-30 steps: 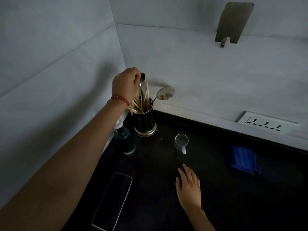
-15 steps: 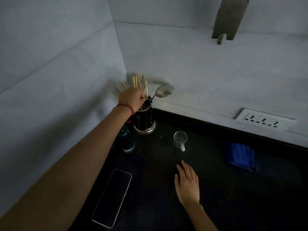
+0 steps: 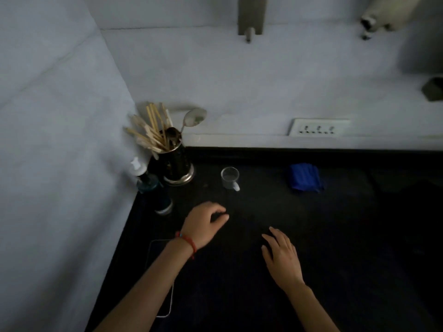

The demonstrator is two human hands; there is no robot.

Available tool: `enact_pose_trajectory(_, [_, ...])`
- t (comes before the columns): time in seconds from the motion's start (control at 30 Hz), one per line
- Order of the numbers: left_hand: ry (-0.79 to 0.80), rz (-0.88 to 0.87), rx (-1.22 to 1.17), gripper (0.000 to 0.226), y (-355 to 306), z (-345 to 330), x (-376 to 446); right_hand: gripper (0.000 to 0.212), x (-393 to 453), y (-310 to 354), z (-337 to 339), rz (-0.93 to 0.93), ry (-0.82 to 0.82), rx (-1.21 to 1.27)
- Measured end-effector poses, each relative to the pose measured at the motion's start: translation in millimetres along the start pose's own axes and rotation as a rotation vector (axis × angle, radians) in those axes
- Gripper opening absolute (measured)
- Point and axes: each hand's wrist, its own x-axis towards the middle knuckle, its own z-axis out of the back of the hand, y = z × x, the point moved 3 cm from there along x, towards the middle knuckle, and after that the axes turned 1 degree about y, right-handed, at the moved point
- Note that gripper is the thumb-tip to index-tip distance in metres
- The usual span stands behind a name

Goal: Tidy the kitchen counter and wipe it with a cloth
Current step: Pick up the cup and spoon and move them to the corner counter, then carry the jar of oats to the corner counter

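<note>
Blue cloth [image 3: 305,177] lies folded on the counter [image 3: 347,236] near the back wall; prob. soft, light, non-slip; best pinched at a top fold. Left hand [image 3: 203,226] loosely curled, w/ nothing in its grip; right hand [image 3: 282,255] flat, fingers apart.

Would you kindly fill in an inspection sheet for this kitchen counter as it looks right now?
Surface: black counter, dark and dim; dirt cannot be judged.
Job's things: folded blue cloth lies near the back wall, untouched.
Clutter: utensil holder with wooden sticks and spoons in the corner; pump bottle beside it; small clear cup; phone partly under the left forearm.
Grips: left hand loosely curled over the counter, holding nothing; right hand flat, fingers straight, empty.
Cables: nothing seen.
Surroundings: pale walls; wall socket; metal bracket above.
</note>
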Motion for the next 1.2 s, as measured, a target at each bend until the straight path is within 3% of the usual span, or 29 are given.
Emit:
enact_pose_trajectory(0.17, [0.175,-0.02,-0.031,0.026,8,-53,-30,0.041,-90,-43,9,-0.318,-0.142,0.033])
enact_pose_trajectory(0.3, [0.345,-0.057,-0.046,0.026,-10,-87,-40,0.037,-177,-70,12,-0.562,-0.354,0.089])
enact_pose_trajectory(0.63, [0.681,-0.368,-0.014,0.023,-129,-204,-134,0.033,-398,-124,-36,-1.123,-0.671,0.324])
enact_pose_trajectory(0.87, [0.912,-0.448,0.081,0.02,-199,-321,-228,0.027,-548,-166,-78,-1.394,-0.802,0.609])
enact_pose_trajectory(1.03, [1.049,-0.361,0.159,0.009,-232,-411,-290,0.028,-654,-198,-91,-1.579,-0.907,0.799])
enact_pose_trajectory(1.2, [1.089,-0.201,0.173,0.026,-255,-475,-320,0.031,-717,-243,-84,-1.685,-0.937,0.911])
